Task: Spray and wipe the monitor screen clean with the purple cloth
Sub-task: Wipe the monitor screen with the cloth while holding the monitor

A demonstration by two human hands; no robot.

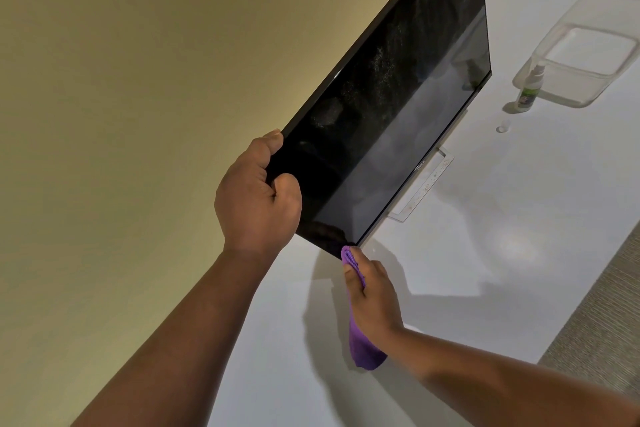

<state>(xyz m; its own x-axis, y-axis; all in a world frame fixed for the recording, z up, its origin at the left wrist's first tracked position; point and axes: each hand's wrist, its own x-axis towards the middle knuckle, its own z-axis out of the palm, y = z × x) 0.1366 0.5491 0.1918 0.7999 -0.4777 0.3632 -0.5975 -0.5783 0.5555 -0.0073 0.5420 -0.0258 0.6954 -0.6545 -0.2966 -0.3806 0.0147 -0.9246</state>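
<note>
Head view, nearest first: at about five o'clock the right hand [372,291] has its grip clenched round the bunched purple cloth [363,350], the cloth's upper fold touching the monitor [381,114] at its near bottom corner, with the rest hanging below the palm. At about nine o'clock of that, the left hand [258,198] grips the monitor's near side edge, thumb on the front glass and fingers curled behind, steadying it. By my reading the wiping step is in hand and not finished: fine mist speckles and smears show across the middle and upper screen, toward twelve and one o'clock. The next move, I judge, calls for carrying the cloth up from the corner over those wet patches with light pressure, while the left hand braces the panel against tipping on its stand [420,184]. Everything rests on a white surface [485,253]. Farther off, at two o'clock, a small spray bottle [528,90] stands upright just beside a clear plastic container [585,62], with what looks like its cap [502,129] lying near. A yellowish wall [138,80] rises behind; a strip of grey floor [602,322] shows at four o'clock.
</note>
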